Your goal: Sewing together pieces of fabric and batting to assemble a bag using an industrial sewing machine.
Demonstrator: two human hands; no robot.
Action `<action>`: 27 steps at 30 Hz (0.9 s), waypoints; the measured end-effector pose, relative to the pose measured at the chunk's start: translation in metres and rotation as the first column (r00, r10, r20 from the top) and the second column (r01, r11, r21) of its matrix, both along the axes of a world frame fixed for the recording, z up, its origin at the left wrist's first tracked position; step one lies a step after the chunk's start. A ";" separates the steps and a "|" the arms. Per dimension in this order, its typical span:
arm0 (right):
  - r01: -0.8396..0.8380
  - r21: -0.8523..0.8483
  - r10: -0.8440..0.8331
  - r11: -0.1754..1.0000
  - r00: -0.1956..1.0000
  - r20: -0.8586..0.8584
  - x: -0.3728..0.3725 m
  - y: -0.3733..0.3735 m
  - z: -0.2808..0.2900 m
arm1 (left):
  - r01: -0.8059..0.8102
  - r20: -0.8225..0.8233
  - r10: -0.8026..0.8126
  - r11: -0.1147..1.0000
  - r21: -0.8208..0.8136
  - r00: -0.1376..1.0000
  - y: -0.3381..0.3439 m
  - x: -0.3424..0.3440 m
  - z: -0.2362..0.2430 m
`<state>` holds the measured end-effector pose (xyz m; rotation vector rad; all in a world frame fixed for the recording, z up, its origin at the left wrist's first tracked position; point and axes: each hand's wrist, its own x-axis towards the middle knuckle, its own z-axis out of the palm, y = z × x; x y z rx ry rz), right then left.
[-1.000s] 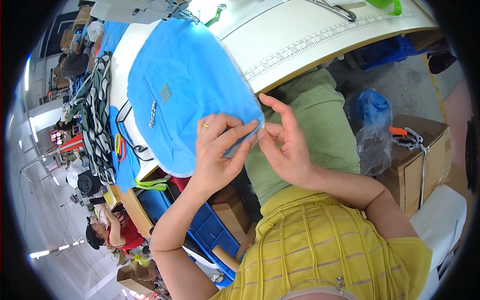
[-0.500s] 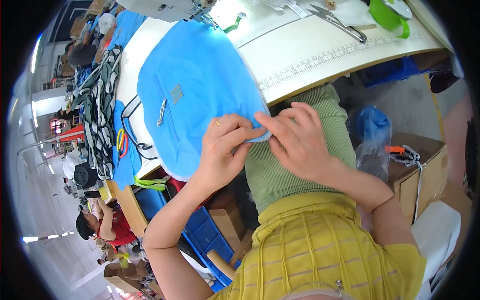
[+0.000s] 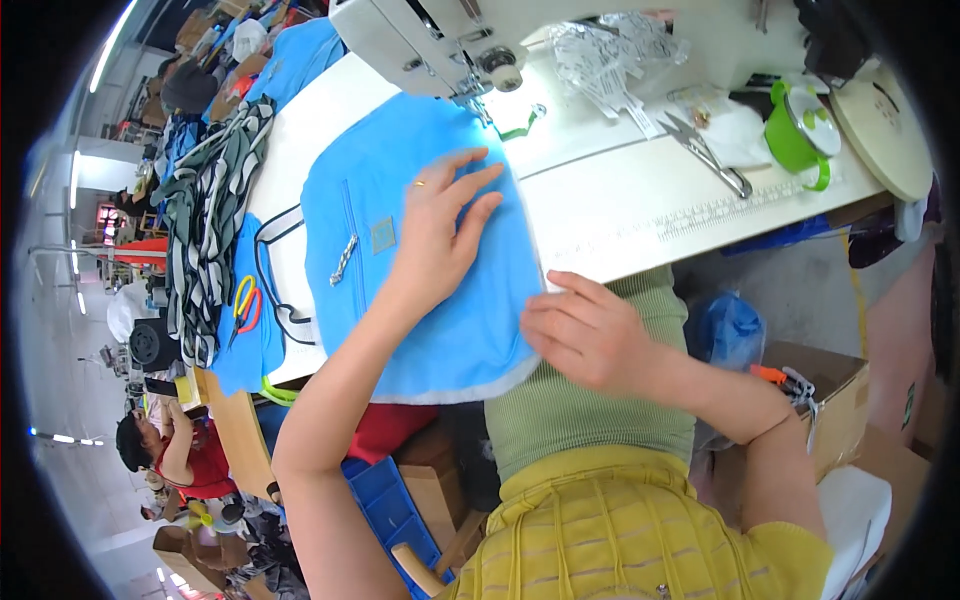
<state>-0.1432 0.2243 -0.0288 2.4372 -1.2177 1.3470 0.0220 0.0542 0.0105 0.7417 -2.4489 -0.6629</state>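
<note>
- My right grip (image 3: 585, 330) meets the right edge of the blue cloth (image 3: 470, 325); whether it pinches, I cannot tell
- My left grip (image 3: 455, 200) is spread over the cloth; light, even pressure should keep it flat
- The cloth's long axis crosses the surface (image 3: 590, 220) away from me, far end toward the sewing machine (image 3: 430, 45)

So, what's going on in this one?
A person in a yellow top has both bare hands on a light-blue fabric panel lying on a white table. The left hand is spread over the panel; the right hand is at its right edge. The panel's far end reaches beneath the lit head of a white sewing machine.
</note>
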 end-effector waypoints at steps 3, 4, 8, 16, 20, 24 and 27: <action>0.040 0.014 -0.039 0.999 0.999 -0.022 0.003 0.002 -0.001 | -0.019 0.007 0.020 0.981 -0.194 1.000 -0.013 0.002 -0.020; 0.056 0.018 -0.055 0.998 0.998 -0.019 0.002 0.003 -0.002 | -0.016 0.014 0.019 0.982 -0.186 1.000 -0.013 0.002 -0.020; 0.059 0.050 -0.058 0.997 0.998 -0.027 -0.003 0.003 0.003 | -0.037 0.010 0.039 0.986 -0.163 0.999 -0.010 -0.001 -0.016; 0.043 0.157 -0.023 0.987 0.991 -0.131 -0.012 0.005 0.013 | -0.059 0.041 0.067 0.984 -0.170 0.997 -0.007 -0.006 -0.012; 0.052 0.163 -0.041 0.985 0.997 -0.070 -0.011 -0.005 0.014 | -0.054 0.072 0.069 0.980 -0.189 0.995 -0.016 -0.006 -0.010; 0.092 0.153 -0.082 0.984 0.994 -0.072 -0.011 -0.018 0.013 | -0.057 0.070 0.076 0.969 -0.242 0.995 -0.029 -0.010 -0.015; 0.121 0.130 -0.113 0.984 0.991 -0.068 -0.013 -0.030 0.012 | -0.060 0.071 0.082 0.961 -0.268 0.994 -0.040 -0.012 -0.018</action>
